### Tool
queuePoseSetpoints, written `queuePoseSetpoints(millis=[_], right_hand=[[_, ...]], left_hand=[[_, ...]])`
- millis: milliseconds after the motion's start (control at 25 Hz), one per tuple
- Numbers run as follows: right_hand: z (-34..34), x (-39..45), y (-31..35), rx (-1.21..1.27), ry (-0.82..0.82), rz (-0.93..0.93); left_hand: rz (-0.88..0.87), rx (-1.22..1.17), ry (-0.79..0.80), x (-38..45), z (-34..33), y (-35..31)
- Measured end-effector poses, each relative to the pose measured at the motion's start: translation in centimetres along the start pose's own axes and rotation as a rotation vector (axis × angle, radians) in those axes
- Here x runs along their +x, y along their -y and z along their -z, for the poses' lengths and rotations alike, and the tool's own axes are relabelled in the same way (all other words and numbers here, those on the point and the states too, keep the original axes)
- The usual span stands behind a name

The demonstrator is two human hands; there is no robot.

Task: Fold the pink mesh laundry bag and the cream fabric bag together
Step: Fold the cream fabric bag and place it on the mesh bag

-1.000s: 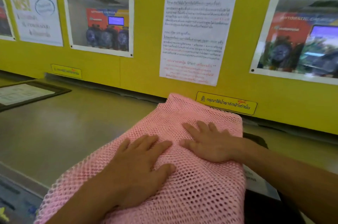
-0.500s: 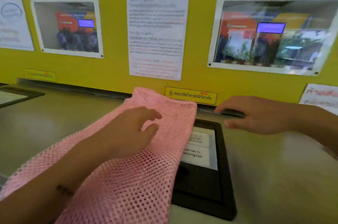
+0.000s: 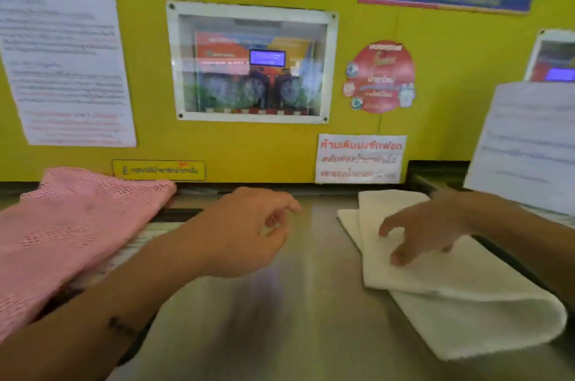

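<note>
Now, pink mesh laundry bag (image 3: 71,234): open-weave netting, lying flat at the far left.
Cream fabric bag (image 3: 460,284): soft, folded over on itself, at the right.
Surface: brushed metal counter (image 3: 305,318) below a yellow wall (image 3: 280,144) with posted notices.
Right hand (image 3: 426,228): fingers spread loosely, fingertips on the cream bag, gripping nothing.
Left hand (image 3: 245,231): loosely curled and empty, over bare counter between the bags, just beside the pink mesh.
</note>
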State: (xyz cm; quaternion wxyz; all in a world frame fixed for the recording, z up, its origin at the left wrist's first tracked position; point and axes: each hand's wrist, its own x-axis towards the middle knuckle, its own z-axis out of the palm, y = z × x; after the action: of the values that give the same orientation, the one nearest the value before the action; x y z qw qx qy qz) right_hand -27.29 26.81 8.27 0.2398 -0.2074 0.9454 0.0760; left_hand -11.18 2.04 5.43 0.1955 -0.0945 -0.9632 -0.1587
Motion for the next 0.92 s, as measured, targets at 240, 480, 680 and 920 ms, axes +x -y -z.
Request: queuePoseSetpoints(millis=[240, 480, 680, 920], right_hand=[[-3.1, 0.0, 1.8, -0.025, -0.266, 0.186], [-5.0, 0.0, 6.4, 0.147, -0.405, 0.561], [-5.4, -0.5, 9.1, 0.082, -0.284, 0.619], [-6.9, 0.6, 8.9, 0.122, -0.631, 0.669]], left_hand=[[0.064, 0.076, 0.174, 1.6, -4.3, -2.3], [0.243, 0.131, 0.089, 0.5, -4.1, 2.5], [0.271, 0.182, 0.061, -0.7, -2.9, 6.9], [0.164, 0.110, 0.037, 0.1, -4.3, 7.3]])
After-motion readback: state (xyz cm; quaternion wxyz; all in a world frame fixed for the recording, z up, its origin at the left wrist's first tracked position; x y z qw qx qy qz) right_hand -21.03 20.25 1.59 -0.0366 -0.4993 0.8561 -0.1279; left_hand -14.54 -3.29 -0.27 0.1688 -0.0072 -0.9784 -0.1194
